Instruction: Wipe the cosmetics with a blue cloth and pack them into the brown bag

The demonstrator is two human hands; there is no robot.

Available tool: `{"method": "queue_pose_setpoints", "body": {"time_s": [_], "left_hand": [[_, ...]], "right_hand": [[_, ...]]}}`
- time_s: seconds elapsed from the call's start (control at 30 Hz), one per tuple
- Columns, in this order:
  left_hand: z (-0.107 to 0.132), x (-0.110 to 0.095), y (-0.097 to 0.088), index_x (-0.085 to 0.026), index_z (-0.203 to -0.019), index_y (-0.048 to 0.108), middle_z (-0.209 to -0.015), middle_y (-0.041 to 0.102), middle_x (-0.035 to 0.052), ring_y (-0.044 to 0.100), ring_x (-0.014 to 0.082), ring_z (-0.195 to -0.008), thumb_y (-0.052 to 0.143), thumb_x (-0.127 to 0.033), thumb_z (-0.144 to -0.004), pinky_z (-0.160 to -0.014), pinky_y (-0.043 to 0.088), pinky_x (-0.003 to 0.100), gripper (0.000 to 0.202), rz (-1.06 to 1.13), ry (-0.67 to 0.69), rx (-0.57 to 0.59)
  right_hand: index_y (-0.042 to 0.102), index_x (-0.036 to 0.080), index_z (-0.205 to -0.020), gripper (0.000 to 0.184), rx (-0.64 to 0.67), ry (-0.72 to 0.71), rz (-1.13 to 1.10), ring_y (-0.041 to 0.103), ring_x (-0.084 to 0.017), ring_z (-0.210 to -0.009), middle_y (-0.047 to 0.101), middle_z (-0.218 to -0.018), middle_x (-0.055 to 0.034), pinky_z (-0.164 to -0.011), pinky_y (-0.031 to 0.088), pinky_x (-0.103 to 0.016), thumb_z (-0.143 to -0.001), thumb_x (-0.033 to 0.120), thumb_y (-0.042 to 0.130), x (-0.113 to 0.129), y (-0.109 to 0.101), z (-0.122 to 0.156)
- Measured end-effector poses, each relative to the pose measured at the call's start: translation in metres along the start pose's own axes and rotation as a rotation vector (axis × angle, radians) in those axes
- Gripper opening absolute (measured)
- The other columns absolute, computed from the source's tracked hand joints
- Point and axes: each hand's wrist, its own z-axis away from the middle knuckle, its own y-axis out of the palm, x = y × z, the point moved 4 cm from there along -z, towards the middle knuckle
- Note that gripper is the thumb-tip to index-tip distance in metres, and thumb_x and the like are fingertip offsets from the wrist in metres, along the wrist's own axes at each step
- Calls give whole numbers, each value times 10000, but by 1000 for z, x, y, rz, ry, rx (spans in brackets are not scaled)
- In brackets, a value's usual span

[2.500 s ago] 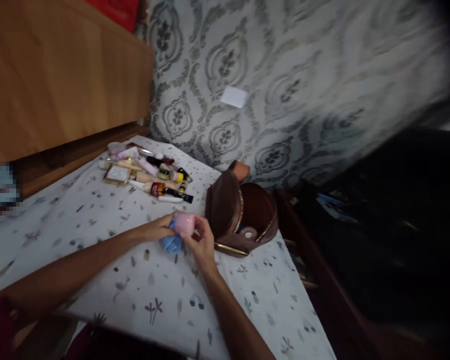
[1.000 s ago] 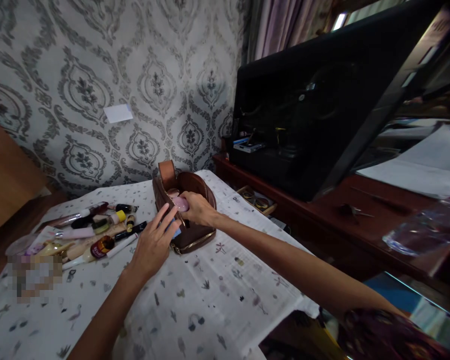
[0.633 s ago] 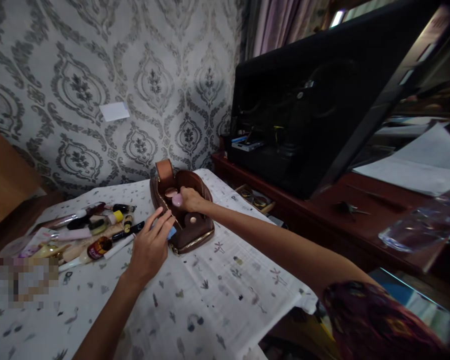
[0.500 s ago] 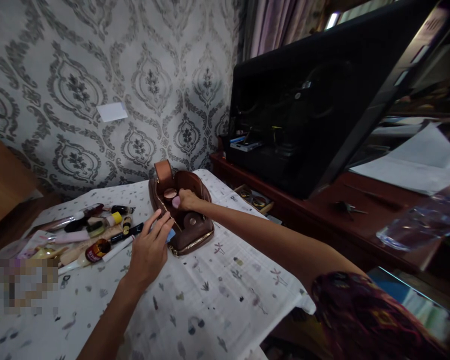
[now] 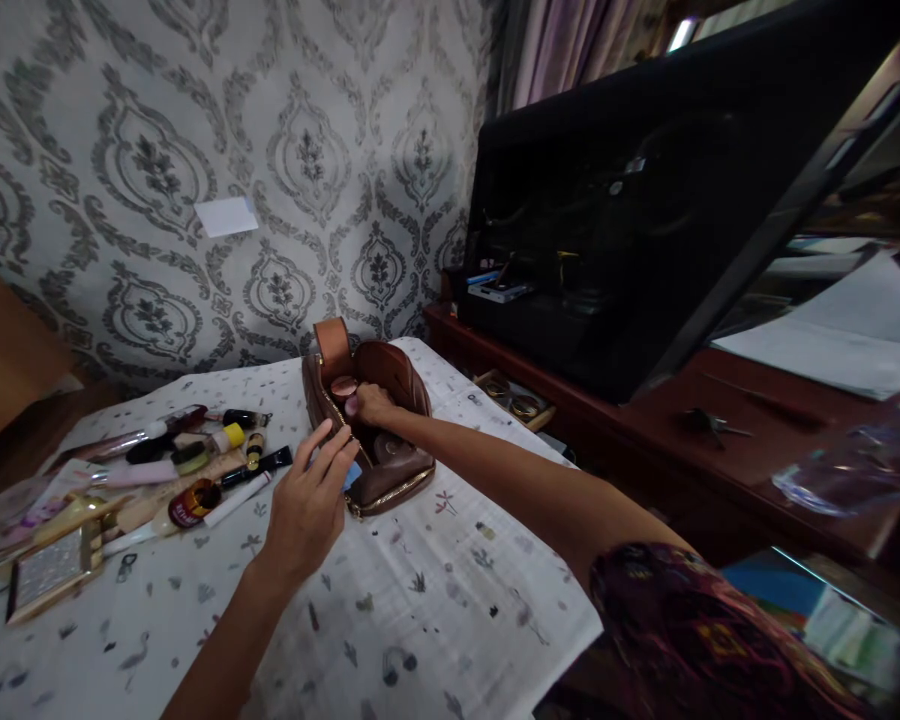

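A brown zip-up bag (image 5: 390,478) lies open on the cloth-covered table. My right hand (image 5: 375,406) reaches inside it, fingers closed on a small pink item (image 5: 352,406) that may be a makeup sponge. Beside that item, a round rose-coloured compact (image 5: 343,386) shows in the bag. My left hand (image 5: 309,505) rests at the bag's near left side, its fingers stretched out along the zipped edge. A bit of something blue (image 5: 352,475) peeks out by its fingers, mostly hidden.
Left of the bag lies a pile of cosmetics: a brown jar (image 5: 193,503), a white tube (image 5: 238,499), a black tube (image 5: 259,467) and a glittery palette (image 5: 54,573). A large black screen (image 5: 592,250) stands on the red-brown desk (image 5: 757,440) at right, with keys (image 5: 716,425).
The view has shifted slightly, so the scene sits a little differently in frame. Both hands keep nearly the same places at the bag, and the right still has the pink item.
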Motion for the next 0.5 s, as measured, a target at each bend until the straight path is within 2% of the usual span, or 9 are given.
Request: {"method": "queue_pose_setpoints", "body": {"time_s": [0.27,0.5], "left_hand": [[0,0,1,-156,-1290,524,-1382,575,108,401,297,-1393,447,51,-770,-1099,467,488,565,26,-16,11],[2,-1,2,-161,-1314,495,-1413,549,109,382,292,-1410,441,57,-776,-1123,448,497,583,12,-24,25]], "right_hand": [[588,166,-1244,355,17,-18,-1,627,-237,-1087,611,-1250,-97,-901,545,-438,-937,341,627,1,9,-2],[598,164,-1226,331,27,-32,18,638,-223,-1058,624,-1229,-92,-892,552,-436,-950,348,608,3,3,12]]}}
